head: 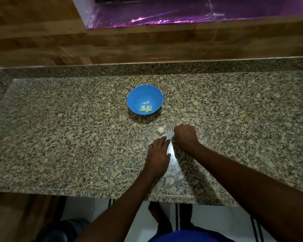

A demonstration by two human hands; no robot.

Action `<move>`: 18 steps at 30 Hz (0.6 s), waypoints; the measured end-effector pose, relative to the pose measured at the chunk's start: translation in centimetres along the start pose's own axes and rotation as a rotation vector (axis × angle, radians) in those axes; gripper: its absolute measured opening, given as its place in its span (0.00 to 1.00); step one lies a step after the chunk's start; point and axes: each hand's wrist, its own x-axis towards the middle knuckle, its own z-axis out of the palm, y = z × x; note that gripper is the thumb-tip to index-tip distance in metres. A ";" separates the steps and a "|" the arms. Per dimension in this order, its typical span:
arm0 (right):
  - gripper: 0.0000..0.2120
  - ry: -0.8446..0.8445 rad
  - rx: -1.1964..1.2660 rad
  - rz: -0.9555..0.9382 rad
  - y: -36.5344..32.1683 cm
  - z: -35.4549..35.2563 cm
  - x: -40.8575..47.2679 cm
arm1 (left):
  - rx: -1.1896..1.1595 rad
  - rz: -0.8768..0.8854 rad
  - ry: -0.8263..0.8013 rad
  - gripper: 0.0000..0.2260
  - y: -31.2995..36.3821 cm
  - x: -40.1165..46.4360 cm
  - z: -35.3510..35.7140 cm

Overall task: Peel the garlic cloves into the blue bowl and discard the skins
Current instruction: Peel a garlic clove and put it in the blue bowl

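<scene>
speckled granite counter; wooden wall panelling; purple foil sheet

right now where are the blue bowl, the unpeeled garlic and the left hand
blue bowl [136,95]: head view, bare inner wall.
unpeeled garlic [160,130]: head view, its papery body.
left hand [157,155]: head view, back of hand.

Left hand flat, right hand curled
</scene>
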 end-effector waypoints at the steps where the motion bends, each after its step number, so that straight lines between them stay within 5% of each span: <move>1: 0.11 0.004 -0.014 -0.015 0.0 0.1 -0.2 | 0.011 0.001 -0.001 0.27 0.0 0.0 0.0; 4: 0.09 0.018 0.026 -0.027 0.5 0.3 -0.6 | 0.037 0.005 0.004 0.27 -0.1 -0.1 0.0; 11: 0.03 0.028 0.545 0.129 4.6 1.1 0.2 | 0.040 -0.017 -0.001 0.26 0.5 -0.1 0.0; 18: 0.09 -0.010 0.514 0.202 4.6 1.7 1.0 | 0.042 -0.041 0.000 0.28 0.6 0.0 0.2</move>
